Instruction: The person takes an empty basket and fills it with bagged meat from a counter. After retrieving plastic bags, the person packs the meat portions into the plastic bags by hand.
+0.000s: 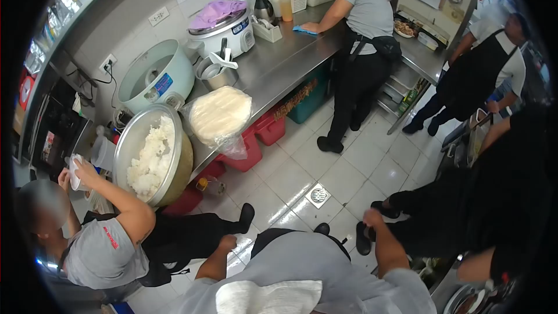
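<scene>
Two bare hands hang low at the wearer's sides in the head view, apart from each other. The left hand (225,244) shows no object, but whether its fingers are loose or clenched cannot be told; the right hand (372,217) looks curled, though its grasp, too, is unclear. The nearest fixture is the floor drain (317,195), set in the tiles ahead, between the hands.

The tiled floor (273,177) shines; if that gloss is wet, a foot could slip. A co-worker's shoe (246,218) on the left and another person's shoes (386,209) on the right leave little room, so a step taken without looking could trip someone.

On the steel counter (290,46), the plastic wrap (233,147) around a pale slab (221,110) drapes past the front edge; a passing arm could snag it. The rice bowl (183,163) sits near that edge, where a bump might spill it.
</scene>
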`<control>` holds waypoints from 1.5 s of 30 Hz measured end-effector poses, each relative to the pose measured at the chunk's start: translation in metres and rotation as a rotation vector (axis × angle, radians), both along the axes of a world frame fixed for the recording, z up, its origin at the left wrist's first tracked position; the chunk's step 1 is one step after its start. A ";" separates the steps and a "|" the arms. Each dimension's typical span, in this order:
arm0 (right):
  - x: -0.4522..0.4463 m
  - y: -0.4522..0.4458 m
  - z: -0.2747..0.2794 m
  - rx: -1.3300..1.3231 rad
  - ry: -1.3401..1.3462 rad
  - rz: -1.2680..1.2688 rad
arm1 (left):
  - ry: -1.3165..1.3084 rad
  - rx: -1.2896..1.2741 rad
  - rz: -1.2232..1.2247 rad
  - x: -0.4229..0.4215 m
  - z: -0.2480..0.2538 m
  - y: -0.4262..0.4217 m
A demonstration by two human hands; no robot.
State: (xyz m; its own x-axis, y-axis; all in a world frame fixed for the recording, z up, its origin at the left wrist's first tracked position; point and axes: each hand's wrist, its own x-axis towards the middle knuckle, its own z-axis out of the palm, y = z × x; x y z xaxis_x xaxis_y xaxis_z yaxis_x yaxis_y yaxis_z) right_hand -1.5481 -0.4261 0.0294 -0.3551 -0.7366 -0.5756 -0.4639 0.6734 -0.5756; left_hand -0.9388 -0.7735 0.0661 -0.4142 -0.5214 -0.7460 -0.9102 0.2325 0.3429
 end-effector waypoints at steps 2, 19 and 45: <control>-0.069 -0.060 -0.014 0.006 -0.171 -0.382 | 0.113 0.202 0.892 -0.049 0.049 0.026; -0.029 -0.365 0.164 -0.040 -0.695 -0.377 | 0.863 0.103 0.478 -0.340 0.191 -0.178; 0.173 -0.701 0.495 -0.855 -0.931 0.709 | 1.122 -0.002 1.008 -0.259 0.300 -0.170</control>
State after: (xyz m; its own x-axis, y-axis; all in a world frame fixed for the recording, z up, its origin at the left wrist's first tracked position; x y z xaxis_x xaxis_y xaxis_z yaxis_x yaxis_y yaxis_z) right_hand -1.3746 -1.1276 0.5242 0.4738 -0.8250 0.3080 0.2120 -0.2326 -0.9492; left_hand -1.1980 -0.9440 0.3660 -0.2308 -0.9278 -0.2931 0.0420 -0.3104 0.9497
